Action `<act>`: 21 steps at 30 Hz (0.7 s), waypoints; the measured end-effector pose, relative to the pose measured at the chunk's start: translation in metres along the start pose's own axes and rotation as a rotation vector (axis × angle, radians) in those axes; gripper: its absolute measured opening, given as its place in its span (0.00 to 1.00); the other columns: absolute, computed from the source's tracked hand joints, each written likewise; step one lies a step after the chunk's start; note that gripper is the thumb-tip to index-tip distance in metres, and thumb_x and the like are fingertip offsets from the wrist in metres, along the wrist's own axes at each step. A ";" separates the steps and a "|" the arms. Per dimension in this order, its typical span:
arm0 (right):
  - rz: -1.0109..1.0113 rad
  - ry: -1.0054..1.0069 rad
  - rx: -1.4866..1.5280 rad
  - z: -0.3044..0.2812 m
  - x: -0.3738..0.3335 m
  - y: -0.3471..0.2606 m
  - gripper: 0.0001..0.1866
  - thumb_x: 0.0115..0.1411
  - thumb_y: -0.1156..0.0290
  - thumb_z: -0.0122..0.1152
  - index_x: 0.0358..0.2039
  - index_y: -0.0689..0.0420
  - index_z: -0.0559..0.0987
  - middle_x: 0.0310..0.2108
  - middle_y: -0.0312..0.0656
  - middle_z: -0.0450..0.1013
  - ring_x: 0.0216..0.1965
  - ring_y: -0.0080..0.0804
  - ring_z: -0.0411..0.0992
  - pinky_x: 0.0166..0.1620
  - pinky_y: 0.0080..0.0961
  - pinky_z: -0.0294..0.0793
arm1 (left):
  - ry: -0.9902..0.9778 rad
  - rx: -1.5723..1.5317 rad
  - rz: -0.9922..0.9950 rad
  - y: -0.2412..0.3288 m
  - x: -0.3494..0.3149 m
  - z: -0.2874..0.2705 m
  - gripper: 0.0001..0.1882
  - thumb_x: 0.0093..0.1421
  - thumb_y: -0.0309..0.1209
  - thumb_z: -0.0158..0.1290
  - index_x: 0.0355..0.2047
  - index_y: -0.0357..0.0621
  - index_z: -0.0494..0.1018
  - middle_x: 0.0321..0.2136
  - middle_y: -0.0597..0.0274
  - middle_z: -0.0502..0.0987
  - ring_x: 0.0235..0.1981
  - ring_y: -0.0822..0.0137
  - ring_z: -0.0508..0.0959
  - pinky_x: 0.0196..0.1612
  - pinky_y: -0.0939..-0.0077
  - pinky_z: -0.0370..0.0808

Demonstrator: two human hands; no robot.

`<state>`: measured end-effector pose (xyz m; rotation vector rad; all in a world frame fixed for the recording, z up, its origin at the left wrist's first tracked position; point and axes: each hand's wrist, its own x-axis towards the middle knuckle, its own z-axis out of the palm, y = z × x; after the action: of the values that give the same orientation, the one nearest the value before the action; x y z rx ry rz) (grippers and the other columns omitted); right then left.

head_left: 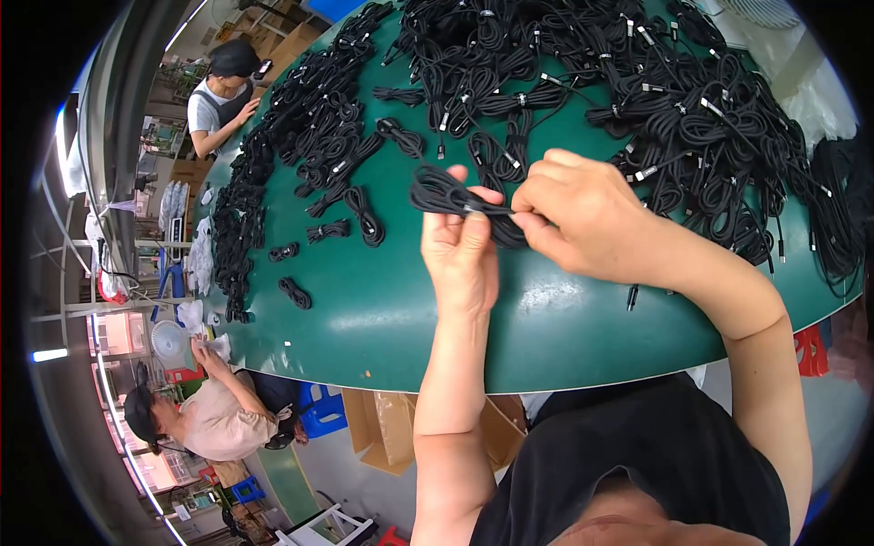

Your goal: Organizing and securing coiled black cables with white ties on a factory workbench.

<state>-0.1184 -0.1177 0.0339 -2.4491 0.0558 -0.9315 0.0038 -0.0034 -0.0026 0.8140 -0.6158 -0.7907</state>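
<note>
One coiled black cable (pixel 437 193) is clamped between the thumb and fingers of the left hand (pixel 461 250); the right hand (pixel 578 218) pinches, thumb to forefinger, a thin black strand (pixel 501 211) at its right end. Below spreads the green tabletop (pixel 391 318). Small cable bundles (pixel 293 292) lie left, a large cable heap (pixel 728 127) far right. Near left is a capped co-worker (pixel 223 414).

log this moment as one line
left hand: holds coiled black cable bundle | right hand: pinches at its right side | glossy green table: piles of black cable coils
</note>
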 end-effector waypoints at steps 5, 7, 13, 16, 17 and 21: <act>0.043 0.058 -0.155 0.003 0.000 -0.011 0.05 0.45 0.73 0.58 0.19 0.60 0.71 0.19 0.39 0.67 0.26 0.33 0.68 0.25 0.28 0.69 | 0.023 -0.025 -0.046 -0.006 -0.006 0.007 0.21 0.57 0.26 0.51 0.50 0.40 0.59 0.38 0.57 0.71 0.37 0.70 0.72 0.40 0.78 0.70; 0.020 0.102 -0.190 -0.002 0.002 -0.013 0.05 0.44 0.73 0.58 0.20 0.59 0.71 0.19 0.39 0.67 0.26 0.32 0.69 0.25 0.27 0.69 | 0.025 -0.084 0.002 0.000 -0.001 0.004 0.18 0.59 0.30 0.49 0.49 0.41 0.60 0.38 0.54 0.72 0.33 0.71 0.72 0.35 0.79 0.70; 0.059 0.017 -0.217 0.000 -0.003 -0.010 0.06 0.43 0.73 0.57 0.20 0.61 0.70 0.20 0.41 0.67 0.23 0.35 0.70 0.25 0.28 0.71 | 0.006 0.000 -0.004 -0.008 -0.002 0.007 0.17 0.59 0.29 0.48 0.48 0.41 0.60 0.39 0.55 0.71 0.33 0.72 0.71 0.35 0.82 0.69; 0.079 -0.013 -0.162 0.003 -0.005 -0.013 0.07 0.46 0.75 0.58 0.26 0.59 0.71 0.24 0.40 0.65 0.25 0.36 0.68 0.24 0.30 0.68 | 0.058 -0.045 -0.063 -0.011 -0.009 0.012 0.18 0.58 0.27 0.50 0.48 0.41 0.61 0.37 0.57 0.72 0.33 0.73 0.72 0.35 0.83 0.70; 0.082 -0.014 -0.161 0.000 -0.004 -0.015 0.07 0.46 0.75 0.58 0.26 0.59 0.71 0.24 0.40 0.65 0.25 0.36 0.68 0.24 0.30 0.68 | 0.046 -0.035 -0.053 -0.008 -0.008 0.010 0.17 0.59 0.28 0.49 0.48 0.41 0.61 0.37 0.57 0.72 0.33 0.72 0.72 0.35 0.83 0.70; 0.068 -0.022 -0.211 -0.001 -0.002 -0.016 0.07 0.45 0.75 0.57 0.26 0.62 0.70 0.25 0.43 0.66 0.26 0.37 0.69 0.26 0.30 0.70 | 0.034 -0.060 0.010 -0.002 -0.001 0.007 0.17 0.59 0.28 0.49 0.48 0.41 0.60 0.37 0.56 0.72 0.33 0.71 0.73 0.34 0.82 0.71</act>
<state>-0.1226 -0.1037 0.0409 -2.6314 0.2389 -0.9096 -0.0026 -0.0059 -0.0006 0.7675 -0.5626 -0.7815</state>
